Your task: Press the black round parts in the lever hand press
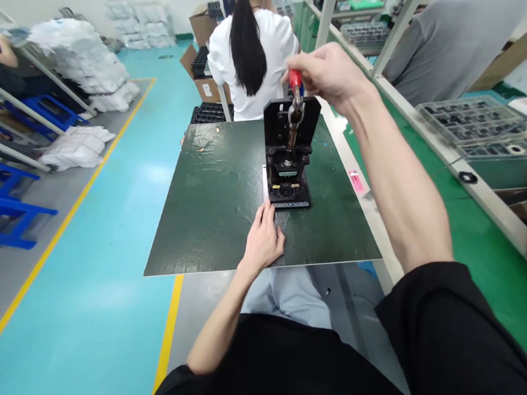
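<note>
A black hand-operated toggle press stands upright on the dark green tabletop. My right hand is closed around its red lever handle, which points up. My left hand rests on the tabletop in front of the press, fingers stretched out, with the fingertips at the front left corner of its base. On the base, below the raised press head, sits a small dark fixture with yellowish bits beside it; any part in it is too small to tell.
A person in a white shirt sits just beyond the table, and another in grey is at the right. A green bench with clear trays runs along the right. Blue stools and white bundles stand at the left.
</note>
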Tool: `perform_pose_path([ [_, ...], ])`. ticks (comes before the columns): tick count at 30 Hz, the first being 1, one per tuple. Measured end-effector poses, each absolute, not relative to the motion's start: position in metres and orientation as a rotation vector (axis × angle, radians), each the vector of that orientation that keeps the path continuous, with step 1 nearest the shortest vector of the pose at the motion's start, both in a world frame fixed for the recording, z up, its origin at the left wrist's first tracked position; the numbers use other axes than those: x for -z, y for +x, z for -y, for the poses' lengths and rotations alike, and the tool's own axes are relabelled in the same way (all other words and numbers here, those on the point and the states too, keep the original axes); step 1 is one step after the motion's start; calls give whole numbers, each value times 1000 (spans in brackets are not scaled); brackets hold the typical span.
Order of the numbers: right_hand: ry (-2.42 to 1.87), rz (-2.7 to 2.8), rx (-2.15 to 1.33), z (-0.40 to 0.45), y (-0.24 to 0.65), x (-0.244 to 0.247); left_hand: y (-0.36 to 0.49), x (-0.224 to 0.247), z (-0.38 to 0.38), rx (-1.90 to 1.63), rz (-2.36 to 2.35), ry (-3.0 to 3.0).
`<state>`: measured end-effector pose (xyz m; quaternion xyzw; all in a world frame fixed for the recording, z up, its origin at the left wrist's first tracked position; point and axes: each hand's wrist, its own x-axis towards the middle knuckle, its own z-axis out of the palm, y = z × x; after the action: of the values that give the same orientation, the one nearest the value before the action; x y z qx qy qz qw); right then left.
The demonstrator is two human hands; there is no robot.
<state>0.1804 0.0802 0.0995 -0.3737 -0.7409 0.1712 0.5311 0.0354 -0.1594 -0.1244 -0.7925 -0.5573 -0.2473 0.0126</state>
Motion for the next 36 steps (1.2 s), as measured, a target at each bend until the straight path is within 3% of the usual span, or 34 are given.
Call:
perform_pose_path([
  [4,-841,1819,-228,-13,185,-95,37,125,159,778,1758,-2464],
  [8,-902,1803,83,40,189,-46,40,123,159,764,1782,-2446],
  [13,-964,1892,290,45,188,28,43,119,159,674,1809,-2437],
  [16,-1004,1871,309,41,192,47,44,117,160,638,1815,-2448],
  [20,-974,1831,145,46,197,19,44,117,160,634,1823,-2457],
  [25,-1036,1740,43,18,186,-81,43,117,161,649,1827,-2469],
  [29,-1429,1983,-294,-49,183,-126,42,118,162,659,1825,-2474],
  [32,-1432,1827,-481,-71,196,-107,40,121,161,704,1833,-2480],
  [36,-1148,1434,-187,-19,217,-29,37,115,160,1004,1896,-2438],
])
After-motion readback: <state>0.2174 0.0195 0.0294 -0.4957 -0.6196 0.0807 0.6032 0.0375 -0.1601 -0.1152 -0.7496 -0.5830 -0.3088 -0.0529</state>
